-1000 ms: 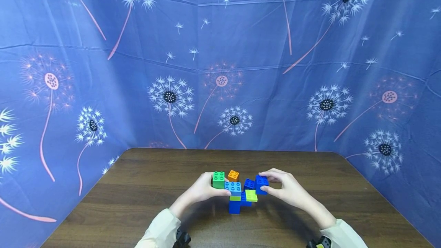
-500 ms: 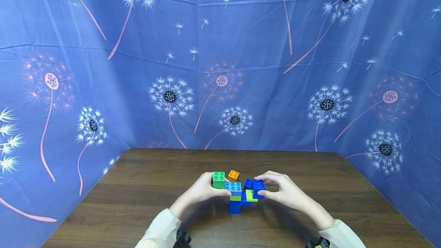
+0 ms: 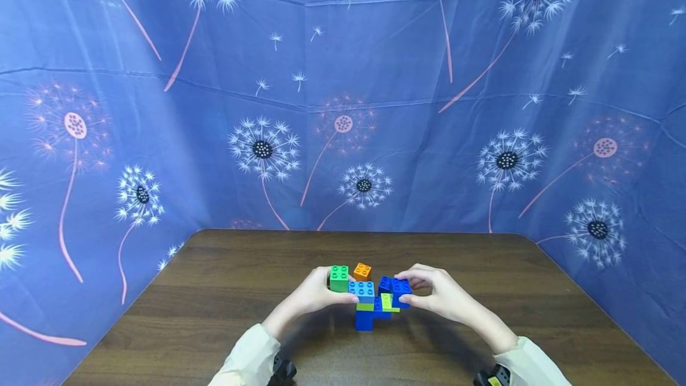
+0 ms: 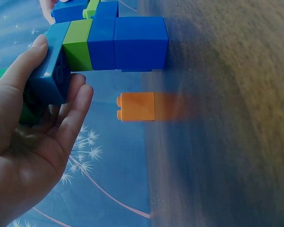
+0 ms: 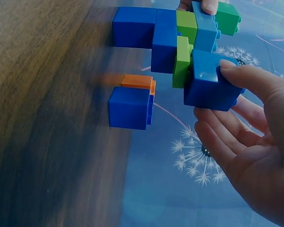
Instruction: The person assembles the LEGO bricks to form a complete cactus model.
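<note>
My left hand (image 3: 313, 292) grips a light blue building brick (image 3: 361, 289), thumb on its near side. That brick tops a small build with a green brick (image 3: 339, 277) at its left. Beneath it come a lime brick (image 4: 77, 45) and dark blue bricks (image 3: 364, 321) at the bottom. A thin lime brick (image 5: 181, 61) sits on the build's right arm. My right hand (image 3: 442, 298) pinches a dark blue brick (image 5: 210, 82) between thumb and fingers. This brick is right at the thin lime brick's studs, overlapping it in the head view.
Behind the build, an orange brick (image 3: 362, 271) stands on the brown wooden table (image 3: 257, 255). A loose dark blue brick (image 5: 128, 108) stands to its right. A blue cloth (image 3: 407, 136) with dandelion prints hangs beyond the table's far edge.
My right hand has carried its dark blue brick left and down onto the thin lime brick, then stayed there. My left hand keeps its grip on the light blue brick.
</note>
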Demonstrator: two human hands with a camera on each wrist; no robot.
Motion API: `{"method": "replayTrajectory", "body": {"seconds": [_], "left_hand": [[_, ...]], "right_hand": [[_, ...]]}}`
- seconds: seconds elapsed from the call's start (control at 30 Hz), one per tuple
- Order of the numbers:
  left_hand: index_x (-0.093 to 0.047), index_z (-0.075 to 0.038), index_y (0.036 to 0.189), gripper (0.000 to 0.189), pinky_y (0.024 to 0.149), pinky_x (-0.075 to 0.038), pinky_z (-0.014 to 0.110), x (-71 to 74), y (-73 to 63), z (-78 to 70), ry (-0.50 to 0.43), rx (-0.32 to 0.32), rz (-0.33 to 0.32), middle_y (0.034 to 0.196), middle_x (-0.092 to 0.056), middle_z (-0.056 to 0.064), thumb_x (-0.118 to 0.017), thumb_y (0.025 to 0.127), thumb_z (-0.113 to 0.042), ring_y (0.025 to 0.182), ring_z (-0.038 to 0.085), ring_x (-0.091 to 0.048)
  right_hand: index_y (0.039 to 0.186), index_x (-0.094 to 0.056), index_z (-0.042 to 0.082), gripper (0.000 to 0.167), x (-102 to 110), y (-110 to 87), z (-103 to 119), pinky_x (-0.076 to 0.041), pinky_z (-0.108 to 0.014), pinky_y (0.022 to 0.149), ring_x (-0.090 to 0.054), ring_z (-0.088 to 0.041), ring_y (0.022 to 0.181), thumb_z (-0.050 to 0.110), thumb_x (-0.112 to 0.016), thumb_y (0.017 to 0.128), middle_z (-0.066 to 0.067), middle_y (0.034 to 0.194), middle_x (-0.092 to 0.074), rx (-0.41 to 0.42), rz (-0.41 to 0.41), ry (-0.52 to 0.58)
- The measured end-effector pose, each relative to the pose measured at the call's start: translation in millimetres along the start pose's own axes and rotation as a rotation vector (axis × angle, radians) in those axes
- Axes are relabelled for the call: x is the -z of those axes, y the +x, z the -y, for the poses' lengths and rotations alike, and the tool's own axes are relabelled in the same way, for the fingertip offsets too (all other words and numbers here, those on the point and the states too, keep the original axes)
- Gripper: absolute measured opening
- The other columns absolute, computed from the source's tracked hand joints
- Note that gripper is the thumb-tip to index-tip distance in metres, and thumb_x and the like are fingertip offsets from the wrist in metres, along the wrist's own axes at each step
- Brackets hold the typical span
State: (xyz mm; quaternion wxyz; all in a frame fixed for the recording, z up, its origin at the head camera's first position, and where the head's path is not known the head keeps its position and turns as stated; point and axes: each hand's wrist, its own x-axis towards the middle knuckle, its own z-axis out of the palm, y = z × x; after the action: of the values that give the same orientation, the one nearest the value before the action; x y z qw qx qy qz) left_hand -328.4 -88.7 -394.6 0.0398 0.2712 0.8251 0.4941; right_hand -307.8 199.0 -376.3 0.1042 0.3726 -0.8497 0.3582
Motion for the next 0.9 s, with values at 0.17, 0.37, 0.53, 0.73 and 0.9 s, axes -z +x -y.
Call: {"method": "replayTrajectory", "body": {"seconds": [0.17,0.37,0.53,0.73,0.9], "left_hand": [[-0.067,-0.009,0.102,0.036,0.063,-0.050,0.024,0.6,0.1,-1.0,0.004,-0.003,0.000,0.084,-0.069,-0.001,-0.077,0.077,-0.033,0.069,0.009,-0.057],[-0.067,-0.009,0.102,0.035,0.062,-0.048,0.023,0.8,-0.8,-1.6,0.019,-0.010,-0.002,0.083,-0.068,-0.002,-0.077,0.077,-0.032,0.068,0.006,-0.055],[-0.067,-0.009,0.102,0.035,0.062,-0.049,0.023,1.4,-1.6,0.0,0.016,-0.022,-0.004,0.082,-0.067,-0.002,-0.077,0.077,-0.031,0.068,0.006,-0.055],[-0.067,-0.008,0.102,0.036,0.064,-0.050,0.023,1.4,-1.9,0.1,0.008,-0.029,-0.008,0.084,-0.068,-0.001,-0.077,0.077,-0.032,0.070,0.007,-0.057],[-0.067,-0.008,0.102,0.036,0.064,-0.050,0.023,-0.2,-1.0,0.5,0.011,-0.031,-0.007,0.083,-0.068,-0.002,-0.077,0.077,-0.032,0.069,0.006,-0.057]], "right_hand": [[0.112,-0.064,0.005,0.035,1.7,0.7,3.0,-0.054,-0.032,0.076,-0.062,-0.007,0.084,0.022,-0.073,0.082,0.000,0.093,-0.064,0.006,0.005,0.004],[0.112,-0.064,0.006,0.037,1.3,0.7,2.6,-0.053,-0.029,0.077,-0.061,-0.006,0.084,0.024,-0.073,0.081,0.001,0.093,-0.063,-0.022,0.022,0.021],[0.113,-0.064,0.006,0.037,0.0,1.0,0.2,-0.053,-0.029,0.077,-0.062,-0.007,0.084,0.022,-0.073,0.081,0.000,0.092,-0.063,-0.004,0.022,0.051],[0.113,-0.064,0.007,0.036,-1.2,0.9,-0.8,-0.053,-0.029,0.076,-0.062,-0.006,0.083,0.022,-0.074,0.081,0.000,0.092,-0.063,0.019,0.005,0.054],[0.112,-0.063,0.009,0.036,-1.9,-0.7,-1.4,-0.053,-0.029,0.077,-0.061,-0.006,0.085,0.024,-0.074,0.081,-0.001,0.095,-0.064,-0.021,0.006,0.061]]}}
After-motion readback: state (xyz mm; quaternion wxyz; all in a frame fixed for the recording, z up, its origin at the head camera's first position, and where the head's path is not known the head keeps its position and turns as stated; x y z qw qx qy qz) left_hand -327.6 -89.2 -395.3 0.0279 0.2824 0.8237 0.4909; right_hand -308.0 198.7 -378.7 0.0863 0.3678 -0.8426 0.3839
